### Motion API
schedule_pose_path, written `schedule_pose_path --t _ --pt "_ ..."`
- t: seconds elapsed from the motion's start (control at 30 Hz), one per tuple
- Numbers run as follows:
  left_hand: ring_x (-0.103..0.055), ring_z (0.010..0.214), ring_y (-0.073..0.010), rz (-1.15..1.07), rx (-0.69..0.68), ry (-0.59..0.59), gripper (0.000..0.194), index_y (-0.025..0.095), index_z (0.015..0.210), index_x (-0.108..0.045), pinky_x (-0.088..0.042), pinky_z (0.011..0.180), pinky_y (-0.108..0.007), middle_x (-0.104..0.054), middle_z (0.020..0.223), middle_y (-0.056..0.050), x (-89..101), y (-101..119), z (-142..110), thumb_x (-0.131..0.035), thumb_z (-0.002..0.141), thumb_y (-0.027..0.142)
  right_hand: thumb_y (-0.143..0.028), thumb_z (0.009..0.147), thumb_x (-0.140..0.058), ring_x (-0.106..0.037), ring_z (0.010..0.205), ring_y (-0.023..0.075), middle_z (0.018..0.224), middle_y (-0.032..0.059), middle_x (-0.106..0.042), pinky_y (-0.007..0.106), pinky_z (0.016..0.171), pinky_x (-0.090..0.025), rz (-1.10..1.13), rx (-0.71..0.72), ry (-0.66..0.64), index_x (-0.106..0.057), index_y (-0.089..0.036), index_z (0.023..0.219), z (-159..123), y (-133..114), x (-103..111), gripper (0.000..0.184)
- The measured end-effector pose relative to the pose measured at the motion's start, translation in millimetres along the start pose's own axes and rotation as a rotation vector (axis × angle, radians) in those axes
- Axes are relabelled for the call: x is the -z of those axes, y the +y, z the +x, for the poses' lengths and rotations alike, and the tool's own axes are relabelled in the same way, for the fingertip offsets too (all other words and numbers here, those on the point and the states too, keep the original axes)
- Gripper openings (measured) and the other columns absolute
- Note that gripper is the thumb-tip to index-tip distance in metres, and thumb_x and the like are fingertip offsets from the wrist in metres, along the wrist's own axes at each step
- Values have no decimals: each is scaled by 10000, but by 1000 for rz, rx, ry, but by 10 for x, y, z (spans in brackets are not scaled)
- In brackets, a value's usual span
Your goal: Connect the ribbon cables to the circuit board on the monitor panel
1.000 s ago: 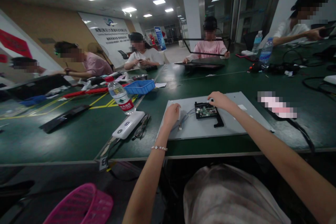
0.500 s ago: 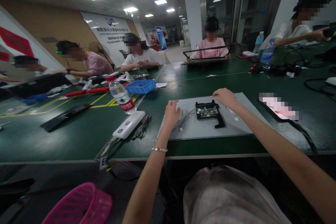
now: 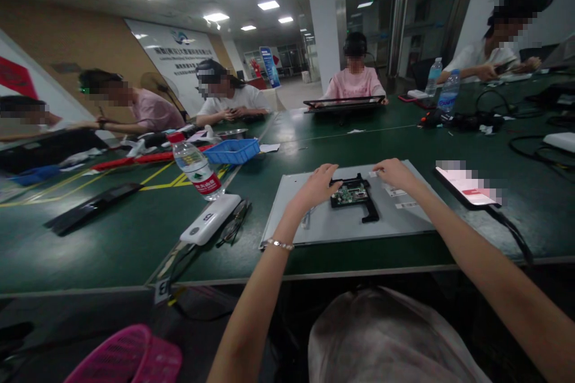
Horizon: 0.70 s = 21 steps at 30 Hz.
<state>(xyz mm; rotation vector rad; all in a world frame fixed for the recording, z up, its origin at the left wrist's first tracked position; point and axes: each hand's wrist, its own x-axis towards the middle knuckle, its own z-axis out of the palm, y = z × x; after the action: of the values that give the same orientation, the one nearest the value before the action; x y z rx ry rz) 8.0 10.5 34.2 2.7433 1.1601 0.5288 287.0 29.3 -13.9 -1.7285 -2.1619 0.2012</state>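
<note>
Head view: circuit board sits in black frame on grey panel; fastening unconfirmed. Left hand loosely spread, apparently empty; right hand curled, hold indeterminable.

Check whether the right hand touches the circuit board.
Apart: in the head view, grey panel shows between the right hand and the black frame around the board.
</note>
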Motion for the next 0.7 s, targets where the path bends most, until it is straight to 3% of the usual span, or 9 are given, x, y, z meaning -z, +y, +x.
schedule_pose_path --t 0.1,0.27,0.5,0.7 --pt "-343 1332 -270 -103 -29 -53 586 181 1393 -337 -279 1106 -409 -366 1429 -131 -113 -12 77 -483 887 438 -231 870 -498 -607 1051 201 1145 93 -673 272 939 -411 -24 63 -18 -686 -157 1105 -8 4 28 310" --pt "-198 1403 -312 -180 28 -103 845 193 1452 -228 -218 1135 -454 -203 1519 -154 -280 -133 -4 -590 785 565 -305 867 -537 -611 1015 208 1127 92 -672 290 901 -435 -66 146 -86 -678 -172 1102 -2 7 9 305" --pt "-122 1428 -292 -343 56 -201 1048 228 1484 -98 -181 1160 -428 -83 1556 -120 -204 -212 -99 -706 682 519 -238 893 -503 -626 976 212 1062 95 -691 298 865 -445 -169 151 -25 -714 -185 1001 20 -51 -12 243" --pt "-192 1410 -303 -412 71 -264 1121 198 1488 -84 -189 1158 -432 -152 1542 -135 -209 -299 -118 -753 626 456 -259 894 -520 -620 995 209 1052 89 -699 281 870 -439 -120 70 -14 -717 -193 994 -19 -105 28 231"
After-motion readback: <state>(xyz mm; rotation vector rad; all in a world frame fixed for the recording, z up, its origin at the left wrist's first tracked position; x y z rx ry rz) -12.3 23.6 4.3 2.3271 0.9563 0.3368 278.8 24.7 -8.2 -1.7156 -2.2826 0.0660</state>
